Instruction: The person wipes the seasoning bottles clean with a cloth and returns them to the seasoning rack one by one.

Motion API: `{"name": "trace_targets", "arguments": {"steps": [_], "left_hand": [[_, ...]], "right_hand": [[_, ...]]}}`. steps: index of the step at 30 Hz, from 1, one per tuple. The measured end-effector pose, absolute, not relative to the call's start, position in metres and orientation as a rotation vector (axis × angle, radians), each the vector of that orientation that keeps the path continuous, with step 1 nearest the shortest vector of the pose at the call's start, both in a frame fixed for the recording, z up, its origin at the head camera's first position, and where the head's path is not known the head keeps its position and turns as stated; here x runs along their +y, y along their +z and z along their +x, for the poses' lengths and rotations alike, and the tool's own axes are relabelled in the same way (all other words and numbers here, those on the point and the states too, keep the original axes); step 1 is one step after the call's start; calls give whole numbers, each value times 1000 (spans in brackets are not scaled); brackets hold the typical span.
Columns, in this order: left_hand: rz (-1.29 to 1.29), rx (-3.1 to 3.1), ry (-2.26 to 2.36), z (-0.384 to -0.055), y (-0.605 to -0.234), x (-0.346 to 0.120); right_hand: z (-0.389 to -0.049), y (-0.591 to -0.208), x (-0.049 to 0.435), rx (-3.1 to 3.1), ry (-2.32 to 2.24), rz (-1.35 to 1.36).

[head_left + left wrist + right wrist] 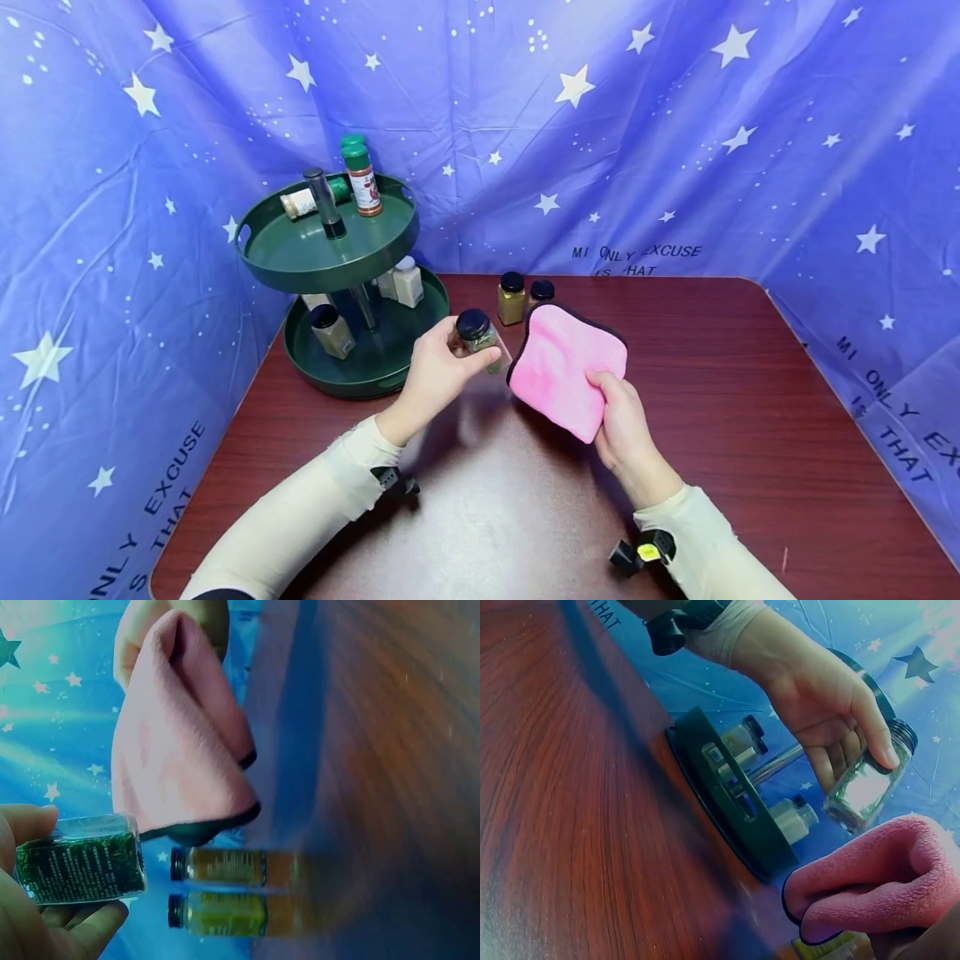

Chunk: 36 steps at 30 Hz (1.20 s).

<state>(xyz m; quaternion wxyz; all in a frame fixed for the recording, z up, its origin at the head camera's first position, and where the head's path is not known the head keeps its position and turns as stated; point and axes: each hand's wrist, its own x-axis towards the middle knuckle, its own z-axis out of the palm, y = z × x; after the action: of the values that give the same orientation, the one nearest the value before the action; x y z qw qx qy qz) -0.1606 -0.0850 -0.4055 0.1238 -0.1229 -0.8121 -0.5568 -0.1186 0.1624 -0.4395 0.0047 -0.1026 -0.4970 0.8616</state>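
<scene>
My left hand [438, 371] grips a clear spice jar [870, 784] with a black lid and green flakes inside, holding it above the table. Printed text covers the side of this jar [82, 862] in the left wrist view. A pink cloth [566, 367] with black edging hangs from my right hand [622, 421], pinched between thumb and fingers. Cloth and jar are close together, the cloth to the right. Behind them on the table stand a jar of yellow-green powder [512, 300] and another black-lidded jar [542, 291], the latter partly hidden by the cloth.
At the left stands a green two-tier round rack [330, 271]. Its upper tray carries green-capped bottles, one upright shaker [364, 183] in front and one lying bottle [303, 202]. On the lower tray are a black-lidded jar [332, 332] and a white-capped jar [408, 282]. A starry curtain surrounds the table.
</scene>
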Motion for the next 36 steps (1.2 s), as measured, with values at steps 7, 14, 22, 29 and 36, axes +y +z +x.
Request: {"name": "trace_targets", "arguments": {"steps": [7,14,22,29,36], "left_hand": [[-339,-2405,-1513,-173,-396,-103],[-262,-2447,-1409,-180,-387,-127],[-134,-2479,-1342,-189,-394,-149],[-57,-2506,-1282,-191,-401,-167],[10,-2541,-1229,-194,-404,-182]], "right_hand": [[-119,-441,166,-1596,2692,-307],[-117,-440,166,-1584,2724,-319],[-115,-440,165,-1577,2744,-303],[-114,-441,167,-1585,2744,-309],[-113,-442,172,-1574,2739,-308]]}}
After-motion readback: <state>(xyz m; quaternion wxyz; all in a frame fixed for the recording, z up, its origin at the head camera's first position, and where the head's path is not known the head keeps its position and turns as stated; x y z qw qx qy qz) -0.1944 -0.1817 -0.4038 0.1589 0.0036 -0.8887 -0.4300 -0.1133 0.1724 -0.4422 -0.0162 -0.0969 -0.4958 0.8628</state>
